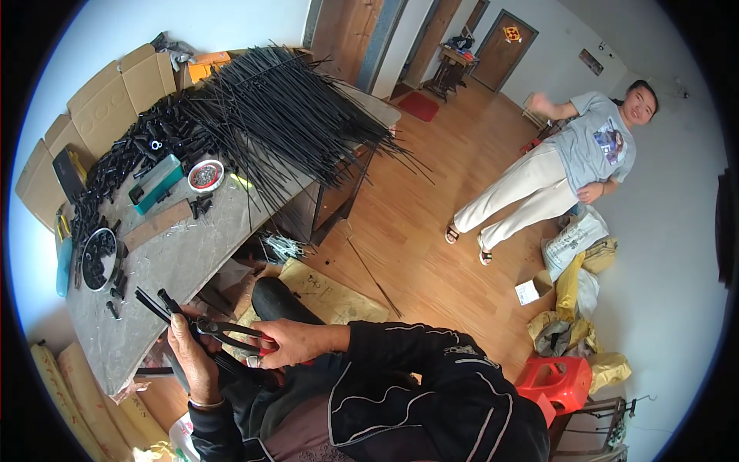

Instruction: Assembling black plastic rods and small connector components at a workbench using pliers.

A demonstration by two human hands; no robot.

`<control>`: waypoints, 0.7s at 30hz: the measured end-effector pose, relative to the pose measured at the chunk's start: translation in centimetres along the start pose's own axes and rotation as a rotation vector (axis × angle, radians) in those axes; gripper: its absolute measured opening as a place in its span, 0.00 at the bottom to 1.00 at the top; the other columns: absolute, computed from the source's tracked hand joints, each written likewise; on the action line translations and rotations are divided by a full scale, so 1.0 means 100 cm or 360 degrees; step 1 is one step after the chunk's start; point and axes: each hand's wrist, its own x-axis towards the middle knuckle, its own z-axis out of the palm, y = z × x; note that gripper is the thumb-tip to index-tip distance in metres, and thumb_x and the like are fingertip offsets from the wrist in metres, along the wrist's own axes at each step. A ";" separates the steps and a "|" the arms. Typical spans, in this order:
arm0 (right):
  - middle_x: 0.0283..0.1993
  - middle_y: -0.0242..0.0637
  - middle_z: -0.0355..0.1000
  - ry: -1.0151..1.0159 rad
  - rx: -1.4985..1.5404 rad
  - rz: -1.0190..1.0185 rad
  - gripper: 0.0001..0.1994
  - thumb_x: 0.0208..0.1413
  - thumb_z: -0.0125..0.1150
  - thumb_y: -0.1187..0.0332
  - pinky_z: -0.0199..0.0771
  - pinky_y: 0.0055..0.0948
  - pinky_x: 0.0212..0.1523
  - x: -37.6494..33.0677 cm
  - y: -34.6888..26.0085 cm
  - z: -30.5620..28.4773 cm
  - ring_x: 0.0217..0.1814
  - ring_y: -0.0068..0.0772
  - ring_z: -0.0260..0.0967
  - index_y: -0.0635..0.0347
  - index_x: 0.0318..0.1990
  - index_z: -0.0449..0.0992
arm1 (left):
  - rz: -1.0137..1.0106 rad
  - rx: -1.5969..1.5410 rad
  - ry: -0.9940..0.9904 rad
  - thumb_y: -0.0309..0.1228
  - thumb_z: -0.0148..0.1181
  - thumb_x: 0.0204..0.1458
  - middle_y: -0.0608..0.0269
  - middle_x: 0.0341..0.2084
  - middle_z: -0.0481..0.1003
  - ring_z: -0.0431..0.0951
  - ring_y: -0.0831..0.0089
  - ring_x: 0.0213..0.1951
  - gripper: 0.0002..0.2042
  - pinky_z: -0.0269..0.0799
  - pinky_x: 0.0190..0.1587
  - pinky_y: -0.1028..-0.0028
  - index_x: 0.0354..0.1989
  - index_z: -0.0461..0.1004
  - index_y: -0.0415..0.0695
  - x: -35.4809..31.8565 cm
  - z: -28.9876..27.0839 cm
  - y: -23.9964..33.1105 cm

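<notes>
My left hand (pixel 192 356) grips a pair of thin black rods (pixel 156 302) that stick up and to the left over the table's near edge. My right hand (pixel 291 341) is closed on the red handles of metal pliers (pixel 223 331), whose jaws point left and meet the rods just beside my left thumb. Both hands sit close together above my lap, in front of the grey worktable (pixel 177 254). My dark sleeves run in from the lower edge.
A big heap of long black rods (pixel 285 115) covers the table's far end. Small black parts (pixel 131 154), a bowl of them (pixel 98 258), a round tin (pixel 205 175), a green box (pixel 158 183) lie on it. A person (pixel 562 169) stands on the wooden floor; red stool (pixel 556 383) at right.
</notes>
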 end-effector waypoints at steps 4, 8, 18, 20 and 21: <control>0.22 0.32 0.68 0.0039 -0.0083 0.0008 0.20 0.52 0.65 0.58 0.63 0.24 0.20 0.002 0.002 0.002 0.20 0.22 0.65 0.62 0.42 0.64 | -0.0007 -0.0017 -0.0003 0.51 0.44 0.62 0.76 0.12 0.56 0.56 0.86 0.13 0.20 0.53 0.14 0.84 0.31 0.66 0.45 0.001 -0.003 0.000; 0.23 0.32 0.69 0.0034 -0.0064 0.0002 0.20 0.53 0.65 0.59 0.63 0.24 0.19 0.000 0.002 0.001 0.19 0.22 0.66 0.61 0.42 0.64 | 0.0000 0.0027 0.0023 0.52 0.44 0.62 0.76 0.12 0.57 0.56 0.86 0.12 0.21 0.53 0.14 0.83 0.32 0.66 0.45 0.000 -0.003 -0.001; 0.23 0.34 0.69 0.0000 -0.0071 -0.0028 0.19 0.53 0.63 0.59 0.64 0.27 0.21 0.004 -0.001 0.003 0.21 0.23 0.66 0.62 0.42 0.63 | 0.0005 0.0031 0.0057 0.54 0.43 0.62 0.76 0.12 0.56 0.56 0.85 0.12 0.22 0.53 0.14 0.83 0.34 0.66 0.45 0.000 -0.007 0.003; 0.22 0.34 0.68 0.0019 -0.0126 -0.0046 0.19 0.54 0.63 0.60 0.64 0.27 0.22 0.005 0.003 0.002 0.21 0.23 0.66 0.62 0.42 0.63 | 0.0021 0.0036 0.0049 0.54 0.43 0.62 0.75 0.12 0.56 0.56 0.85 0.12 0.22 0.53 0.14 0.83 0.34 0.66 0.45 0.001 -0.008 0.001; 0.22 0.34 0.68 0.0039 -0.0183 -0.0066 0.19 0.54 0.63 0.60 0.64 0.28 0.23 0.006 0.003 0.002 0.22 0.24 0.65 0.62 0.42 0.63 | 0.0038 0.0041 0.0040 0.54 0.43 0.61 0.75 0.12 0.56 0.56 0.85 0.12 0.22 0.53 0.13 0.83 0.34 0.65 0.45 0.002 -0.009 0.000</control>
